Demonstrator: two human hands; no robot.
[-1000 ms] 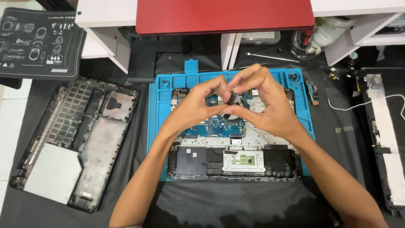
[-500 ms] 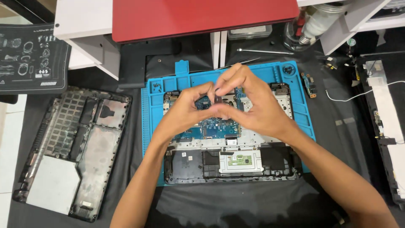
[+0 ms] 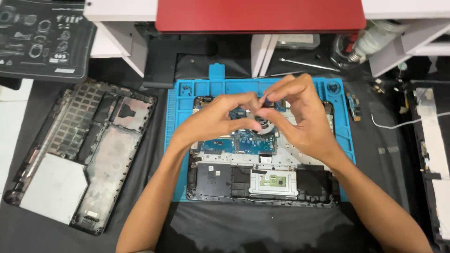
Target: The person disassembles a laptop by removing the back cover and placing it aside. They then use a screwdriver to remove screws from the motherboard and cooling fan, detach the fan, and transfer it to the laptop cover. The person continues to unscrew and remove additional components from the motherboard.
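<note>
An opened laptop base (image 3: 262, 182) lies on a blue work mat (image 3: 180, 117), with its blue circuit board (image 3: 239, 143) and touchpad underside exposed. My left hand (image 3: 211, 122) and my right hand (image 3: 304, 122) meet over the upper middle of the board, next to the round fan (image 3: 268, 125). The fingertips of both hands are pinched together there and touch each other. Whatever lies under the fingertips is hidden by them.
The laptop's removed bottom cover (image 3: 79, 150) lies at the left on black cloth. A black tool mat (image 3: 40, 37) sits at the far left, a red panel (image 3: 260, 14) on white stands at the back. A metal pick (image 3: 309, 64), a bottle (image 3: 370, 42), a small board (image 3: 355, 107) and another opened device (image 3: 431, 140) are at the right.
Both hands stay over the same spot on the board; the fingertips have drawn slightly closer. The view has shifted a little.
</note>
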